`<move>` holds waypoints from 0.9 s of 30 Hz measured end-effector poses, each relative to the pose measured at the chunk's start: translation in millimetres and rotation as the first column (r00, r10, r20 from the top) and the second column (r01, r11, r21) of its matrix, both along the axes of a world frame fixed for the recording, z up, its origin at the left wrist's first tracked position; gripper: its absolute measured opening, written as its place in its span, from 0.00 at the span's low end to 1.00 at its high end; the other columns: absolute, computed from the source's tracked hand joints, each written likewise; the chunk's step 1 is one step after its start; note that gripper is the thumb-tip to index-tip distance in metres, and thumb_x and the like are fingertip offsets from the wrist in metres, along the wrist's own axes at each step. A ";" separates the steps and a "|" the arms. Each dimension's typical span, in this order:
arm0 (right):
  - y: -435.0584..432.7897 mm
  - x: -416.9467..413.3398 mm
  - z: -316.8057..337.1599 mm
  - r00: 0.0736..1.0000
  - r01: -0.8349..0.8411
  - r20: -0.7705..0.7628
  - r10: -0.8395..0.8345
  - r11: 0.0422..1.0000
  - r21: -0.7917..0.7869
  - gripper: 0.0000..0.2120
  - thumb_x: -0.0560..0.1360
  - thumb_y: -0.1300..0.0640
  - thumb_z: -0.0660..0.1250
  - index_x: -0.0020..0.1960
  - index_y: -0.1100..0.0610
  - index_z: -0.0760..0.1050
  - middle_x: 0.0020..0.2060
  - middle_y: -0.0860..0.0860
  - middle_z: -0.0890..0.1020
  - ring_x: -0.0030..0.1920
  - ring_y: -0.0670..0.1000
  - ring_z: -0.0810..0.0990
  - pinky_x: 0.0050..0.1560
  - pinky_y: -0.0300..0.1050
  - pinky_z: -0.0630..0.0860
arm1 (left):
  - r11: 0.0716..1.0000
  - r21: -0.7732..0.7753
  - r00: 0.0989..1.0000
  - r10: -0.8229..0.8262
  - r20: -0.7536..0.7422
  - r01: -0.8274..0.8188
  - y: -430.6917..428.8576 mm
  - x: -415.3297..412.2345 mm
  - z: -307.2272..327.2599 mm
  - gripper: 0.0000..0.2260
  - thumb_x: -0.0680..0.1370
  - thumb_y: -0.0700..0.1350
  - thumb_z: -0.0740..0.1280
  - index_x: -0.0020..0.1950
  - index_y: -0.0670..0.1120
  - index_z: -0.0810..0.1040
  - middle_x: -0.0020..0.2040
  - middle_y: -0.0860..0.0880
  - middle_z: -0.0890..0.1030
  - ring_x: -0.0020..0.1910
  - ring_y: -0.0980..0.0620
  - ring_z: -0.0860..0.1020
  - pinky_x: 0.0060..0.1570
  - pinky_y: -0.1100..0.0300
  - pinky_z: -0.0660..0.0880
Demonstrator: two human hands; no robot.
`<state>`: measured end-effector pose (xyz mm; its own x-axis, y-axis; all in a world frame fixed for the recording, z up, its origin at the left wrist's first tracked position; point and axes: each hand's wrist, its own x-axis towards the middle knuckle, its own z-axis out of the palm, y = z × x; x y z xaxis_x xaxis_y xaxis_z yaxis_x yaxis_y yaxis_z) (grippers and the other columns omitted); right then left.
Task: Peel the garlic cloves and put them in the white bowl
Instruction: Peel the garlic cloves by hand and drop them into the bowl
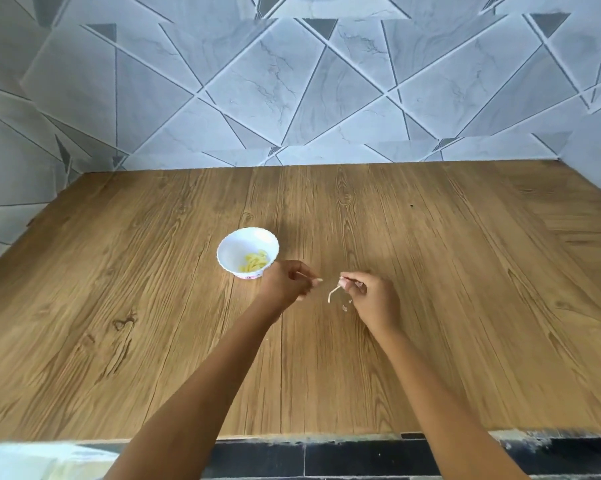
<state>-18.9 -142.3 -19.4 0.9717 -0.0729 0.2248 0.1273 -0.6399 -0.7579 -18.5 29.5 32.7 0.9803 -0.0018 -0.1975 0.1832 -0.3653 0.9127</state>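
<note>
- The right hand [372, 299], just right of the frame's centre, has its fingers curled in and its thumb and forefinger pinched narrowly together at the tip.
- From that pinch a thin, pale strip of garlic skin [333, 294] hangs down and to the left, bent in the middle. Whether a clove sits inside the curled fingers cannot be told.
- Just below the strip, a few small pale skin flakes [345, 308] show against the wood beside the right hand's knuckles.
- The left hand [285, 284], just left of centre, is also curled, with its forefinger and thumb reaching right towards the other hand but apart from it. Something pale shows at its fingertip; whether it is a nail or a scrap of skin held there cannot be told.
- The white bowl [223, 251] stands upright on the table, up and to the left of the left hand and close behind its knuckles. It has a scalloped rim and a pink mark at its base.
- Inside the bowl, towards its lower right, lies a small heap of yellowish peeled garlic cloves [255, 261].
- Both bare forearms come up from the bottom edge of the frame over the wooden table [465, 306].
- Grey marbled wall tiles [292, 81] with a triangle pattern fill the upper part of the frame.
</note>
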 end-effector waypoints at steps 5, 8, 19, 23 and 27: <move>8.5 -8.7 -8.7 0.985 0.094 0.158 -0.073 0.987 -0.131 0.11 0.74 0.59 0.70 0.56 0.58 0.80 0.46 0.55 0.80 0.42 0.56 0.80 0.37 0.46 0.75 | 0.971 0.240 0.998 -0.002 0.067 -0.014 44.9 -43.7 -4.5 0.01 0.72 0.37 0.72 0.43 0.41 0.83 0.31 0.47 0.80 0.30 0.57 0.76 0.39 0.59 0.78; 21.8 -32.7 -3.1 0.929 0.112 0.365 -0.066 0.988 -0.104 0.09 0.70 0.67 0.72 0.49 0.59 0.82 0.40 0.53 0.81 0.36 0.56 0.81 0.34 0.46 0.76 | 0.903 0.429 0.994 -0.039 0.099 -0.007 62.3 -69.7 -6.0 0.04 0.72 0.37 0.71 0.42 0.44 0.84 0.30 0.55 0.79 0.29 0.63 0.75 0.36 0.67 0.74; 32.5 -33.4 0.0 0.942 0.202 0.289 -0.172 0.976 -0.079 0.05 0.70 0.66 0.72 0.45 0.60 0.83 0.35 0.57 0.83 0.32 0.57 0.81 0.33 0.38 0.67 | 0.856 0.514 0.983 -0.048 0.179 -0.051 75.7 -96.1 -6.8 0.02 0.72 0.40 0.72 0.43 0.44 0.85 0.38 0.52 0.82 0.38 0.58 0.76 0.40 0.65 0.73; 21.9 -17.5 1.6 0.952 0.272 0.179 -0.249 0.955 -0.116 0.02 0.72 0.64 0.70 0.44 0.60 0.82 0.37 0.58 0.82 0.33 0.58 0.79 0.32 0.40 0.64 | 0.881 0.469 0.980 -0.036 0.194 -0.061 76.9 -87.9 -6.1 0.02 0.72 0.40 0.72 0.44 0.44 0.84 0.39 0.50 0.83 0.37 0.60 0.76 0.39 0.67 0.73; 18.1 -19.1 -0.9 0.951 0.289 0.155 -0.268 0.948 -0.134 0.02 0.72 0.61 0.72 0.41 0.60 0.80 0.36 0.55 0.82 0.32 0.51 0.72 0.29 0.38 0.58 | 0.899 0.436 0.980 -0.040 0.197 -0.051 73.4 -81.7 -7.3 0.03 0.72 0.39 0.72 0.45 0.43 0.84 0.39 0.51 0.83 0.38 0.59 0.78 0.41 0.68 0.74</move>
